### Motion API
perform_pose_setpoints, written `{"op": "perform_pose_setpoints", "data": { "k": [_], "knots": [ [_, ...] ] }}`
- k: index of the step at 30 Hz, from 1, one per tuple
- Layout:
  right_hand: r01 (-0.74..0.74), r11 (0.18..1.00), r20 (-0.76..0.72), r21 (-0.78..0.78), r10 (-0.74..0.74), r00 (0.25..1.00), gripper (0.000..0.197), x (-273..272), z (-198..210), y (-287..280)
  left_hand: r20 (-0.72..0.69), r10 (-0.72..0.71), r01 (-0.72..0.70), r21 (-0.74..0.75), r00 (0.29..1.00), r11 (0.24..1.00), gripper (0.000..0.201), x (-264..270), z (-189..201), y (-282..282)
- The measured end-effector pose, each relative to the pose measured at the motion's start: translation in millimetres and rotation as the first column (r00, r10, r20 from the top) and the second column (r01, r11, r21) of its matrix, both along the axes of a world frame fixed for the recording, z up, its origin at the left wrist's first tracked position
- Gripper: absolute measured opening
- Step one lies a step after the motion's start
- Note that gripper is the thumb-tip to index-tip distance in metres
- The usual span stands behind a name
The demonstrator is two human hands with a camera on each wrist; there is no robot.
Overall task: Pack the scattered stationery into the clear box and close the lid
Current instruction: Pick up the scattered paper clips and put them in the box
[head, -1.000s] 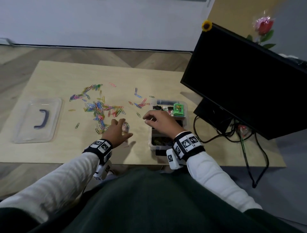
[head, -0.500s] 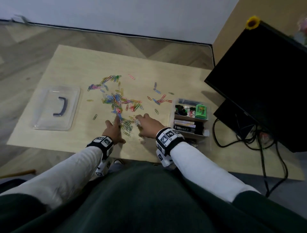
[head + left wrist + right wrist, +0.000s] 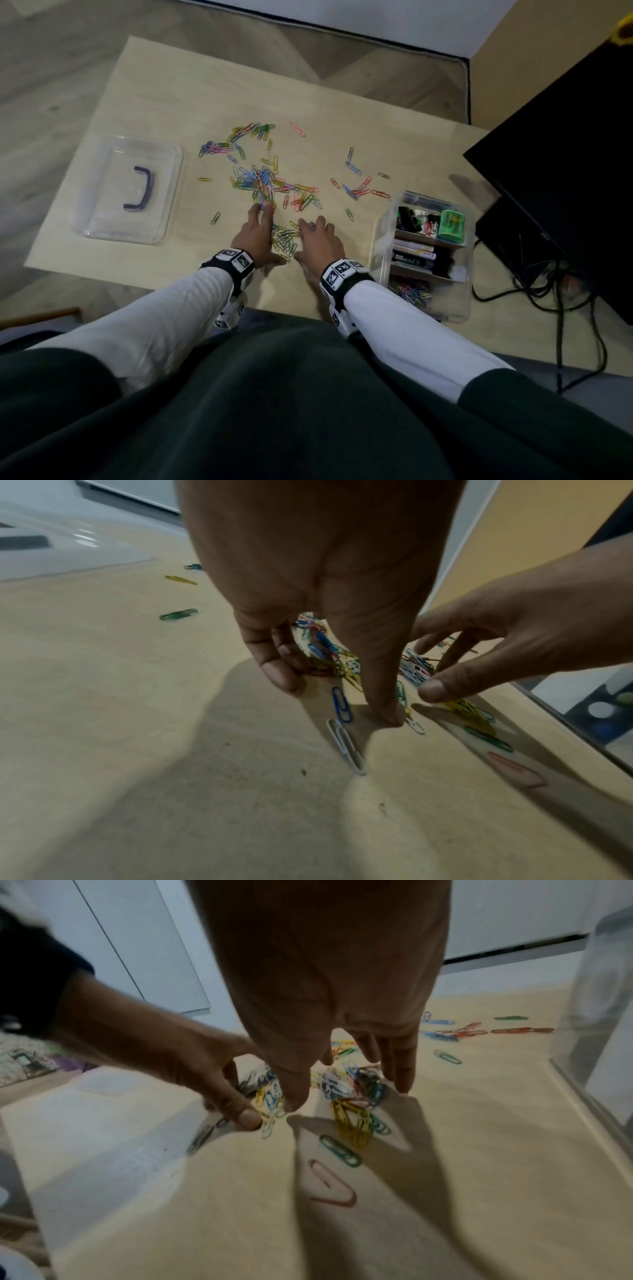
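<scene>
Right hand (image 3: 318, 245) moved from clear box (image 3: 383, 240) to paper clips (image 3: 286, 238); both hands spread, left hand (image 3: 257, 236) fingertips raking heap.

From head cam I can't tell whether left hand (image 3: 257, 236) or right hand (image 3: 320, 244) actually grips any paper clips (image 3: 286, 240); fingers cover part of the pile btwn them. Monitor (image 3: 561, 178) cut off at right edge. Labels on items in clear box (image 3: 383, 240) too small to read. Right wrist cam: box wall (image 3: 596, 993) blurred, cut by edge.
</scene>
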State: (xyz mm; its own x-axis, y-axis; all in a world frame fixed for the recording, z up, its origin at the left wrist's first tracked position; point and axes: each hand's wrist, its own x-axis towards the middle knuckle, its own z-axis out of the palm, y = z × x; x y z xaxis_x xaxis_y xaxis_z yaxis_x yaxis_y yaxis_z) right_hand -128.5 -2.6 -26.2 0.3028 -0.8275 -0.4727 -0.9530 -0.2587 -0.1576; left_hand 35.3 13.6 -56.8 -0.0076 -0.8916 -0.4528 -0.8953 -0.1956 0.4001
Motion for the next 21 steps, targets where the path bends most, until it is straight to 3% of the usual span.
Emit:
{"op": "perform_pose_setpoints", "data": {
  "k": [4, 7, 10, 17, 21],
  "knots": [
    [-0.059, 0.995, 0.016, -0.086, 0.060, 0.998, 0.047, 6, -2, 1, -0.019, -0.065, 0.064, -0.031, 0.998, 0.997, 0.113, -5, 7, -6],
    [-0.072, 0.994, 0.028, -0.081, 0.074, 0.997, 0.045, 9, 1, -2, -0.049, -0.072, 0.071, -0.024, 0.996, 0.997, 0.076, -7, 11, -9],
    [-0.082, 0.993, 0.046, -0.084, 0.086, 0.995, 0.044, 10, 1, -6, -0.053, -0.093, 0.092, -0.029, 0.994, 0.995, 0.051, -7, 11, -10],
    [-0.037, 0.994, 0.129, -0.103, 0.050, 0.990, 0.026, 9, -1, -14, -0.087, -0.119, 0.113, -0.071, 0.989, 0.991, 0.022, -4, 10, -13],
    [0.137, 0.984, 0.225, -0.117, -0.108, 0.968, 0.013, 4, -2, -21, -0.116, -0.076, 0.068, -0.070, 0.990, 0.995, 0.017, 2, 10, -16]
  ]
}}
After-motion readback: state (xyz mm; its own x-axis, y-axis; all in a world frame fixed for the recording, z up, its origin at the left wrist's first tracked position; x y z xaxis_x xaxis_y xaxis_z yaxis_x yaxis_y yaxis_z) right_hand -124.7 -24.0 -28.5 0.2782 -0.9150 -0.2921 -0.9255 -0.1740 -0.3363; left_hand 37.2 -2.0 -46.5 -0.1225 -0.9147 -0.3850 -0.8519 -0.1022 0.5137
